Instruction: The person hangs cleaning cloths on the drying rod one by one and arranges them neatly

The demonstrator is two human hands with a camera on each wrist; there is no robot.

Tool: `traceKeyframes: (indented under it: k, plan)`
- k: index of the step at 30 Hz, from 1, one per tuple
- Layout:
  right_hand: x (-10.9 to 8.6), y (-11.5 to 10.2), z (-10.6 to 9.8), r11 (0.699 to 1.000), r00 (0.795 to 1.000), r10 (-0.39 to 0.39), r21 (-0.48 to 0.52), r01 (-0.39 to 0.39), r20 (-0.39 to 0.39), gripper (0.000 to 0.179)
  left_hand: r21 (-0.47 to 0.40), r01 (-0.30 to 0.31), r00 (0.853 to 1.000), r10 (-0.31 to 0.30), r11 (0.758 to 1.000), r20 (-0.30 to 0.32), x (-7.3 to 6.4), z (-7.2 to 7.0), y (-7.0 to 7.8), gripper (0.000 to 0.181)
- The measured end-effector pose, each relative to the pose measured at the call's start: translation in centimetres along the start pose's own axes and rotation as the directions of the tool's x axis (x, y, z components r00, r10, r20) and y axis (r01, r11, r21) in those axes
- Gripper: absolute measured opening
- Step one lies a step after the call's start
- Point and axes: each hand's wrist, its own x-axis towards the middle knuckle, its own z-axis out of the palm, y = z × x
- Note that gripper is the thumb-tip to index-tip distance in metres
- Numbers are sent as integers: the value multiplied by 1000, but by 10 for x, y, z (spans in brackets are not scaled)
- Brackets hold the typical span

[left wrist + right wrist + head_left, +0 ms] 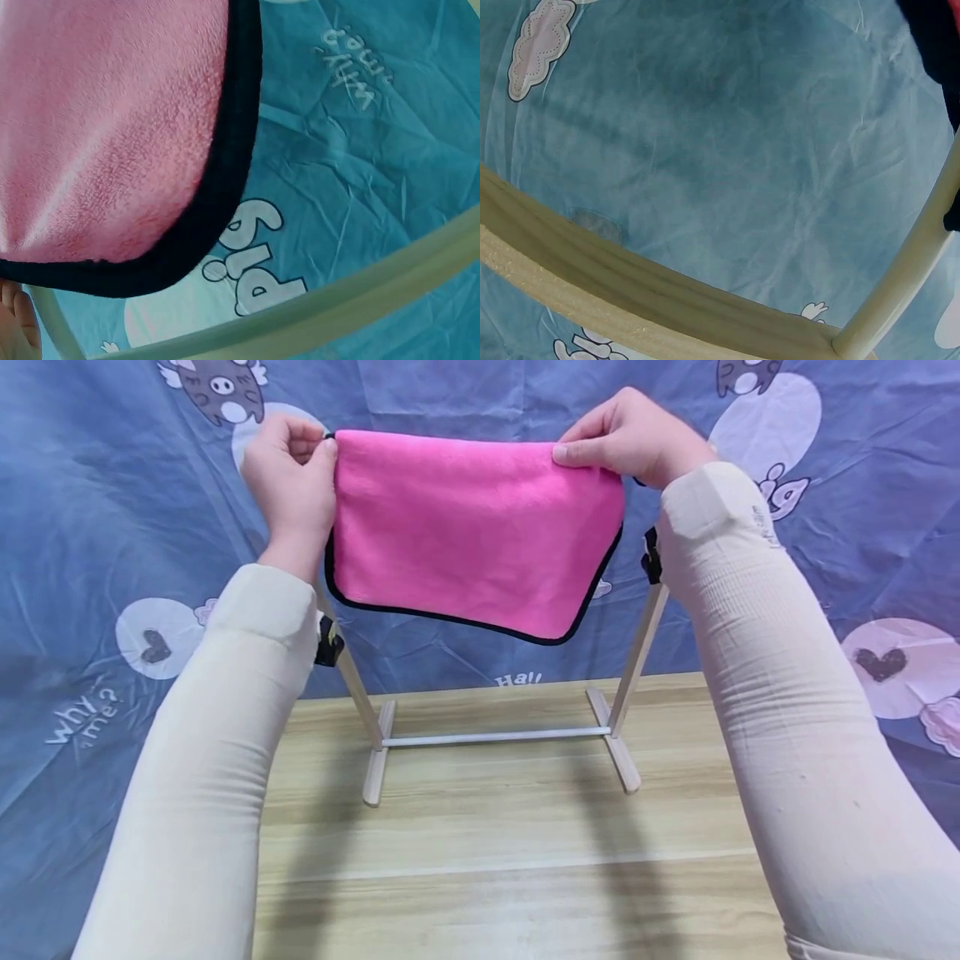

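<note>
A pink cloth [472,527] with black edging hangs across the upper part of a wooden rack [637,660] in the head view. My left hand [288,485] pinches its upper left corner between thumb and fingers. At the upper right, my right hand [637,439] pinches the cloth's top edge, thumb in front. The cloth hides most of the rack's top rod; one end of that rod [904,277] shows in the right wrist view, joined to a post. In the left wrist view the cloth [112,135] fills the upper left, with fingertips [16,319] below its black border.
A thin white bar [495,737] links the rack's two wooden feet [378,760] on a light wood-grain surface [480,860]. Behind it hangs a wrinkled blue fabric [150,735] with printed pigs, hearts and lettering. Dark straps sit by both cuffs near the posts.
</note>
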Motion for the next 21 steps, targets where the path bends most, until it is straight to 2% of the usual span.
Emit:
traceKeyframes:
  k: [4, 8, 13, 17, 21]
  plan:
    - [1, -1, 2, 1000, 1000, 0, -2, 0, 4, 21, 56, 7, 1000, -8, 998, 15, 2, -3, -4, 25]
    - [1, -1, 5, 1000, 1000, 7, -29, -7, 6, 30, 128, 11, 997, -20, 992, 76, 3, -7, -8, 23]
    - [2, -3, 3, 999, 1000, 12, -44, -13, -9, 33, 187, -3, 983, -32, 982, 179, 4, -11, -7, 16]
    - [5, -4, 3, 1000, 1000, 5, -30, -5, 0, 32, 206, -17, 976, -29, 978, 214, 4, -15, -6, 11]
    - [7, -6, 3, 998, 1000, 30, -49, -30, 0, 37, 236, -32, 968, -29, 971, 251, 7, -20, -4, 13]
